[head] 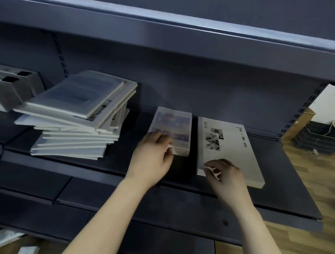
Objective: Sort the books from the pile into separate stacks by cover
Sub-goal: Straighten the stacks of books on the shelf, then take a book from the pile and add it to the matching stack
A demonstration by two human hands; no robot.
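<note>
Hands at two book stacks.
Left hand (153, 155) pinches purple-covered book stack (174, 125); right hand (228, 174) pinches white photo-covered book stack (231, 145).

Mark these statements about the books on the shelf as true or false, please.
1. The left hand holds the purple-cover stack. True.
2. The messy pile lies left of both stacks. True.
3. The right hand lifts a book from the messy pile. False: it holds the near corner of the white-cover stack.
4. The two sorted stacks touch. False: bare shelf shows between them.
</note>
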